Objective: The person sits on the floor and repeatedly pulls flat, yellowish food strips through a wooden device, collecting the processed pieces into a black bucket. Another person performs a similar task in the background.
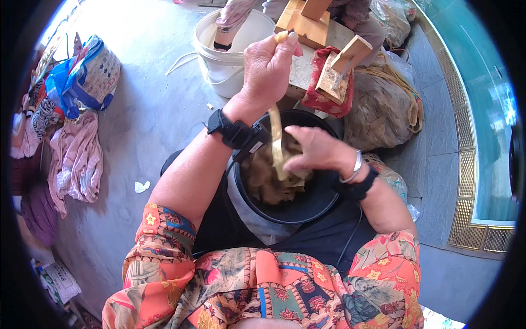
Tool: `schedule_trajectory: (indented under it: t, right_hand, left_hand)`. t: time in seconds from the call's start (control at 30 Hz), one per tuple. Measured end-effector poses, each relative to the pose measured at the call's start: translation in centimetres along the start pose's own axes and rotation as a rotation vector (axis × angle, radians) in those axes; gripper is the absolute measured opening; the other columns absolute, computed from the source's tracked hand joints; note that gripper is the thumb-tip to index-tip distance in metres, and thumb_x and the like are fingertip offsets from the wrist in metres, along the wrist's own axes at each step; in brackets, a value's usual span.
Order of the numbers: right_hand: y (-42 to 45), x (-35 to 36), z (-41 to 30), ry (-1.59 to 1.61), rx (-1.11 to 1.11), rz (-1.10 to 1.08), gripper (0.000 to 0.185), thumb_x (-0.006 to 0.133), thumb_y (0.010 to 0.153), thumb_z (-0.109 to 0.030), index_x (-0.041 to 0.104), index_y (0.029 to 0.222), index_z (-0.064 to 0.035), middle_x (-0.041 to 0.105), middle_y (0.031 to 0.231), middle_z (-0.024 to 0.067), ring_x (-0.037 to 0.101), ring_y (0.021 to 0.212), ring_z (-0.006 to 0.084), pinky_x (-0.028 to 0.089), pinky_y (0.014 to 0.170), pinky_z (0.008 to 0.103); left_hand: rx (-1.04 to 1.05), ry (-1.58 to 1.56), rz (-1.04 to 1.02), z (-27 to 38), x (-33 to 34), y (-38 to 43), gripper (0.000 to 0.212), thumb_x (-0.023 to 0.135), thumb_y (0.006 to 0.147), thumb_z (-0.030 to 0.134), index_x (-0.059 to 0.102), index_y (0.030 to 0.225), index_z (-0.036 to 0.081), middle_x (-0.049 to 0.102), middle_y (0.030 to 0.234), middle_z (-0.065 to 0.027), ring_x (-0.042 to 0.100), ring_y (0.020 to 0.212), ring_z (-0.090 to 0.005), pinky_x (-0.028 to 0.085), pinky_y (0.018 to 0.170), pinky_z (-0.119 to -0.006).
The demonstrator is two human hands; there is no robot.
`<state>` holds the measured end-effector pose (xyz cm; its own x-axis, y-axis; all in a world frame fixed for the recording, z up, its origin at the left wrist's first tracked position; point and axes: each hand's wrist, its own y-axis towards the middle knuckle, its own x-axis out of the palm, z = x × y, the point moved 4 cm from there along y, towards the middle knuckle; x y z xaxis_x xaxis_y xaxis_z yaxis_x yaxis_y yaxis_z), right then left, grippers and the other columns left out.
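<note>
My left hand (269, 68) is raised above a round black basin (246, 197), its thumb and fingers pinched on a small pale yellowish piece (281, 37). A long, flat yellowish strip (276, 142) hangs below that hand into the basin; whether it is joined to the pinched piece is hidden by the hand. My right hand (314, 150), blurred, is beside the strip over the basin, thumb and fingers apart, with nothing visible in its grasp. Brownish, crumpled strips or pieces (269, 181) lie in the basin, which sits between my knees.
A white bucket (224, 76) stands ahead, with another person's forearm (226, 35) reaching in. Right of it are wooden block stands (333, 80) on a red cloth (349, 103) and a bench. A full plastic bag (374, 119) lies at right, a blue-and-white bag (96, 74) at left.
</note>
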<state>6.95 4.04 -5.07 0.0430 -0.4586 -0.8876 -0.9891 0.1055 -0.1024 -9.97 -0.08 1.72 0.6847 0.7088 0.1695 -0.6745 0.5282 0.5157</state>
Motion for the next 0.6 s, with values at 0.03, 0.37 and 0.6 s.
schedule_trajectory:
  t: [0.03,0.37,0.6]
  right_hand:
    - [0.8,-3.0,-1.3,-0.050,-0.003,-0.033,0.048,0.074,0.076,-0.037,0.062,0.098,0.0035,0.065,0.081,0.0212,0.068,0.077,0.0310,0.053,0.070,0.0380]
    - [-0.6,-8.5,-2.4,1.063,-0.048,0.570,0.039,0.046,0.100,-0.036,0.059,0.108,0.0002,0.060,0.093,0.0008,0.058,0.068,0.0102,0.047,0.061,0.0260]
    - [-0.5,-7.9,-0.9,0.916,0.052,0.372,0.030,0.050,0.099,-0.031,0.059,0.089,-0.0043,0.052,0.066,-0.0034,0.047,0.056,0.0044,0.037,0.050,0.0210]
  left_hand:
    - [-0.041,-0.008,-0.009,0.2,-0.3,-0.2,0.033,0.053,0.094,0.026,0.065,0.073,0.003,0.046,0.051,0.0003,0.043,0.051,-0.0073,0.036,0.049,-0.027]
    - [-0.387,-0.488,-0.057,7.8,5.6,-3.5,0.032,0.044,0.101,0.022,0.059,0.082,0.002,0.043,0.060,0.0056,0.035,0.053,-0.0024,0.026,0.047,-0.020]
    - [0.222,0.031,0.006,4.4,4.8,-1.7,0.031,0.050,0.099,0.020,0.061,0.083,-0.003,0.051,0.067,0.0021,0.040,0.056,-0.0044,0.034,0.054,-0.020]
